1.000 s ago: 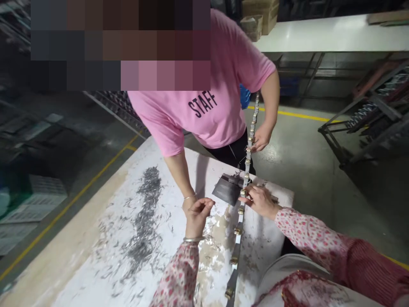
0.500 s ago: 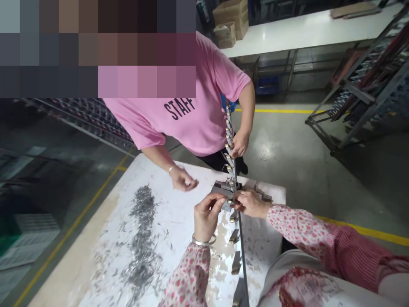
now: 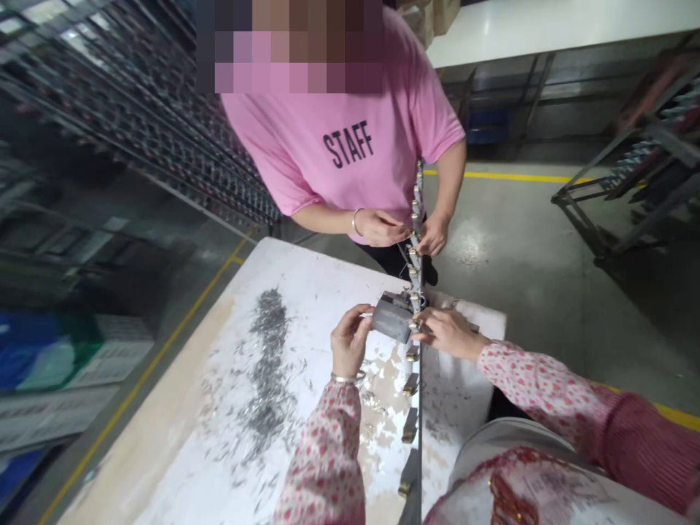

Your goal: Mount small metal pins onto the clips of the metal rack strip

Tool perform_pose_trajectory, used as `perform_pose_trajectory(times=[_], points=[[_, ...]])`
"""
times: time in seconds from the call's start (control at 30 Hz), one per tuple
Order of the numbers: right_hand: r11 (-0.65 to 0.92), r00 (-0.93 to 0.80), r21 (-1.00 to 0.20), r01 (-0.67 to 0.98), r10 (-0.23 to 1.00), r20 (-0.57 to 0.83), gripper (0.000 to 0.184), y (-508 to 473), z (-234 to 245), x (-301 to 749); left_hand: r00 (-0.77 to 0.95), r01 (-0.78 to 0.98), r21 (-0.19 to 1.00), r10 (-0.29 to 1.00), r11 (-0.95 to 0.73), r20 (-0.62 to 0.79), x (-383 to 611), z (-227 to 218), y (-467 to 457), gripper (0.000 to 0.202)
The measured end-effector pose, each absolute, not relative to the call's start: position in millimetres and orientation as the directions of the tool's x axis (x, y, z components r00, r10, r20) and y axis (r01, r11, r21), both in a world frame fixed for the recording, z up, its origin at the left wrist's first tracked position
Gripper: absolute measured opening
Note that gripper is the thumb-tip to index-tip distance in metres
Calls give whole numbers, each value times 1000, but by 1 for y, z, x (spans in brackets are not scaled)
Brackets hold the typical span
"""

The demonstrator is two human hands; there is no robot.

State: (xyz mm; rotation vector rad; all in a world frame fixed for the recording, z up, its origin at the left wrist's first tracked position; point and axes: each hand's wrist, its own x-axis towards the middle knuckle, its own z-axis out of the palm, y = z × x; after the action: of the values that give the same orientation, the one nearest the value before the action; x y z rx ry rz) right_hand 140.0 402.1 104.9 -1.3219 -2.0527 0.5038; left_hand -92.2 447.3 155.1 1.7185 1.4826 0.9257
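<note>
A long thin metal rail (image 3: pixel 420 430) with a row of grey and brass-coloured clips runs away from me over the table. My right hand (image 3: pixel 451 332) is closed on the rail, its fingertips at one clip (image 3: pixel 414 326). Left of the rail, my left hand (image 3: pixel 348 343) is raised with thumb and fingers pinched together; what they hold, if anything, is too small to make out. Just beyond those fingertips, a dark grey metal block (image 3: pixel 392 319) sits beside the rail. A heap of small thin metal pieces (image 3: pixel 267 364) is spread on the table to the left.
Across the white, worn table (image 3: pixel 322 273), a co-worker in a pink shirt (image 3: pixel 339 175) has both hands at the rail's far part. Racks of hanging parts (image 3: pixel 180 124) stand at left, another rack (image 3: pixel 645 168) at right. A white bench (image 3: pixel 547 36) is behind.
My left hand has moved off the rail to the left, while my right stays at it. The co-worker's hand has gone from over the table to the rail. The view has shifted.
</note>
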Motion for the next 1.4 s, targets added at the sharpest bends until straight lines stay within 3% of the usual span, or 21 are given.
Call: perform_pose_trajectory(times=[0.07, 0.2, 0.27, 0.37, 0.47, 0.57, 0.7, 0.83, 1.0, 1.17, 1.4], points=[[405, -237, -690, 600, 914, 330, 32, 395, 103, 146, -103, 722, 677, 990, 140, -95, -129, 120, 453, 28], [405, -158, -783, 473, 913, 377, 18, 377, 106, 151, -281, 800, 475, 929, 366, -241, -189, 50, 444, 13], [437, -209, -796, 418, 899, 384, 14, 369, 110, 148, -334, 808, 413, 905, 419, -265, -200, 24, 438, 13], [468, -302, -798, 380, 878, 371, 27, 360, 116, 141, -383, 816, 356, 888, 455, -255, -197, -3, 440, 17], [473, -367, -797, 376, 866, 341, 39, 356, 119, 135, -366, 832, 357, 903, 425, -223, -186, -15, 449, 14], [439, -381, -816, 377, 876, 295, 37, 356, 121, 131, -335, 836, 374, 914, 400, -228, -181, -17, 454, 10], [451, -348, -796, 404, 880, 322, 37, 360, 118, 125, -297, 821, 417, 915, 391, -273, -184, -1, 449, 11], [446, -305, -747, 493, 893, 332, 43, 363, 109, 119, -173, 775, 556, 947, 300, -270, -175, 46, 435, 12], [432, -291, -663, 612, 902, 319, 37, 366, 104, 114, 170, 493, 868, 985, -59, -30, -129, 139, 405, 22], [468, -356, -617, 633, 884, 304, 32, 368, 104, 114, 308, 463, 832, 936, -305, 171, -84, 201, 388, 11], [510, -407, -601, 616, 859, 311, 23, 369, 100, 116, 441, 463, 748, 855, -477, 273, -68, 214, 388, 8]])
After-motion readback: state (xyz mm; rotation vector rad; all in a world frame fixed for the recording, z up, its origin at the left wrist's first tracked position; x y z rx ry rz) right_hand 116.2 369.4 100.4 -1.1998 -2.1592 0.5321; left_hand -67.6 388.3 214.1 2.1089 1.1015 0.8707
